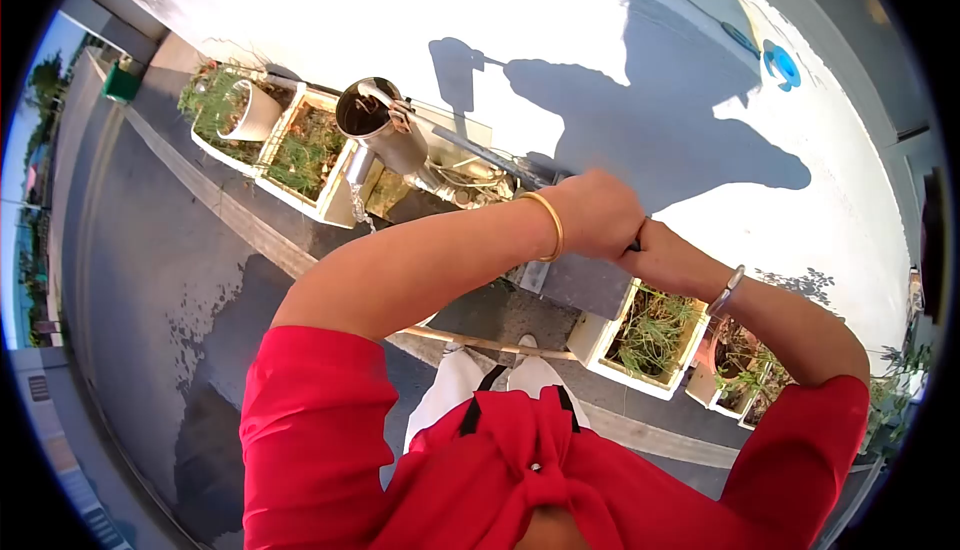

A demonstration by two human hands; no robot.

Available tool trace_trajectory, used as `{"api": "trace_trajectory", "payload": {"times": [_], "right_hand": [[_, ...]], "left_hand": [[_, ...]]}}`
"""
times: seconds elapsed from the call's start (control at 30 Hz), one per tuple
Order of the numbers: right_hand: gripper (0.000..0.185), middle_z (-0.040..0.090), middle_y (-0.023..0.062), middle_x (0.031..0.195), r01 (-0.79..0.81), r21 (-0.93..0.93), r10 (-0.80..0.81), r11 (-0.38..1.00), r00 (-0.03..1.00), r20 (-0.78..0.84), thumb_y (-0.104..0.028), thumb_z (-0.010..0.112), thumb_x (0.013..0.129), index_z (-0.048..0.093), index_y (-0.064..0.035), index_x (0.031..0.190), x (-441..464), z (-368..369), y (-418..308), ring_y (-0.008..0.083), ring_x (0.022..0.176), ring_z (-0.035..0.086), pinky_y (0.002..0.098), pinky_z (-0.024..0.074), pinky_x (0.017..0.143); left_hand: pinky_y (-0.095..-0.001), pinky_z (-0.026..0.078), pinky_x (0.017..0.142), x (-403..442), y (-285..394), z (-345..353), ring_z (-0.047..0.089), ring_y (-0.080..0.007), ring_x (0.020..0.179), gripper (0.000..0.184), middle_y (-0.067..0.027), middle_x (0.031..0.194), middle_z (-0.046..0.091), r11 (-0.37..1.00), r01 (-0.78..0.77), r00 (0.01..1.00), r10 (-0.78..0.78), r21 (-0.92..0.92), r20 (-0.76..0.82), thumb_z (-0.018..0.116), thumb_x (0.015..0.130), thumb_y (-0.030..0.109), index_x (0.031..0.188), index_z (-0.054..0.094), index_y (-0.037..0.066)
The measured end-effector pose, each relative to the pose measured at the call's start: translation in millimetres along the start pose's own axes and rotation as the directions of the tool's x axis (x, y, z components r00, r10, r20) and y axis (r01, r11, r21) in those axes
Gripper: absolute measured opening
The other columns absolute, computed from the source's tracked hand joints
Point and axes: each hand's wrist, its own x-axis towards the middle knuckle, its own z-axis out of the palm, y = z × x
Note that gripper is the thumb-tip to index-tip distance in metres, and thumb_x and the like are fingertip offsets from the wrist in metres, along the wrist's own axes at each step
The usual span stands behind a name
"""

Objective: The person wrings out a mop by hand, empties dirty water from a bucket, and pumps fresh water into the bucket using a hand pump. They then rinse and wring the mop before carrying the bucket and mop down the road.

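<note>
A metal can (405, 148) hangs tilted at the far end of a long grey pole (478, 153), and water (359, 202) pours down from its spout. My left hand (597, 215), below a gold bangle, is closed around the pole. Pressed up beside it, my right hand (662, 252) is closed too, with a dark bit of the handle showing between the two hands. Most of the handle is hidden by my fingers.
Planter boxes with green plants stand left of the can (305, 145) and below my right arm (655, 335). A white pot (252, 112) lies tilted in the far planter. My shadow falls on the white wall (380, 10). A blue round object (781, 65) is on the wall.
</note>
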Motion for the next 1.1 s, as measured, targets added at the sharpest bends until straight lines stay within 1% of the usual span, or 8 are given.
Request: {"api": "trace_trajectory", "payload": {"times": [0.17,0.23,0.37,0.57,0.7,0.9,0.97,1.1], "right_hand": [[0.030,0.060,0.0146,0.092,-0.146,0.031,0.133,0.989,0.954,0.268,-0.016,0.053,0.079,0.054,0.0046,0.101,35,-8,32,0.0152,0.088,0.055,0.0284,0.0428,0.077],[0.025,0.060,0.0222,0.075,0.117,0.180,-0.134,0.977,0.987,0.085,-0.014,0.050,0.076,0.057,0.0059,0.089,53,12,68,0.0246,0.067,0.058,0.0354,0.0437,0.064],[0.021,0.058,0.0217,0.078,0.384,0.025,-0.383,0.923,0.923,-0.046,-0.016,0.051,0.074,0.058,0.0019,0.082,103,47,127,0.0366,0.070,0.056,0.0391,0.0443,0.063],[0.019,0.058,0.0200,0.079,0.521,0.084,-0.507,0.850,0.850,-0.145,-0.017,0.052,0.074,0.058,-0.0008,0.081,156,99,134,0.0392,0.074,0.053,0.0411,0.0442,0.063],[0.020,0.058,0.0207,0.080,0.560,0.042,-0.523,0.828,0.796,-0.304,-0.019,0.053,0.075,0.058,-0.0013,0.083,175,146,149,0.0395,0.075,0.053,0.0402,0.0444,0.064],[0.027,0.058,0.0234,0.084,0.186,0.127,-0.164,0.974,0.973,-0.164,-0.024,0.053,0.079,0.057,-0.0001,0.090,106,126,116,0.0393,0.077,0.055,0.0389,0.0441,0.065],[0.030,0.061,0.0193,0.079,0.199,0.126,-0.195,0.972,0.980,-0.043,-0.027,0.053,0.080,0.056,0.0010,0.090,62,99,84,0.0319,0.070,0.058,0.0387,0.0436,0.065],[0.028,0.048,0.0017,0.059,-0.190,-0.040,0.193,0.981,0.939,0.284,-0.031,0.052,0.080,0.056,-0.0042,0.085,-16,-8,-33,0.0112,0.049,0.043,0.0264,0.0359,0.043]], "left_hand": [[-0.0363,0.048,0.055,19,-19,28,0.060,-0.0276,0.057,0.014,-0.0130,0.060,0.059,1.000,0.024,0.999,-0.025,-0.010,-0.045,0.056,0.066,0.015,0.061,0.062,0.004],[-0.0360,0.047,0.055,27,-31,49,0.060,-0.0269,0.058,0.014,-0.0124,0.061,0.060,0.999,0.054,0.997,-0.054,0.005,-0.055,0.056,0.066,0.015,0.061,0.062,0.004],[-0.0342,0.047,0.054,35,-57,90,0.061,-0.0241,0.062,0.013,-0.0106,0.064,0.061,0.989,0.113,0.993,-0.108,0.095,-0.052,0.057,0.066,0.015,0.060,0.063,0.005],[-0.0313,0.046,0.053,25,-89,132,0.061,-0.0213,0.065,0.010,-0.0068,0.064,0.061,0.941,0.240,0.941,-0.286,0.238,0.180,0.059,0.066,0.016,0.062,0.064,0.009],[-0.0311,0.045,0.052,5,-97,153,0.061,-0.0212,0.063,0.008,-0.0052,0.063,0.061,0.925,0.237,0.950,-0.285,0.296,0.129,0.060,0.066,0.016,0.062,0.064,0.010],[-0.0337,0.046,0.053,-7,-57,134,0.061,-0.0228,0.060,0.013,-0.0065,0.060,0.061,0.939,0.087,0.994,-0.102,0.333,0.028,0.057,0.067,0.016,0.058,0.063,0.010],[-0.0357,0.046,0.054,-17,-32,93,0.060,-0.0248,0.059,0.013,-0.0077,0.061,0.061,0.950,0.057,0.998,-0.061,0.307,0.001,0.056,0.067,0.016,0.059,0.063,0.009],[-0.0364,0.047,0.054,-19,7,9,0.060,-0.0283,0.060,0.012,-0.0119,0.061,0.060,0.981,-0.120,0.991,0.128,0.151,-0.042,0.056,0.068,0.015,0.069,0.062,0.004]]}}
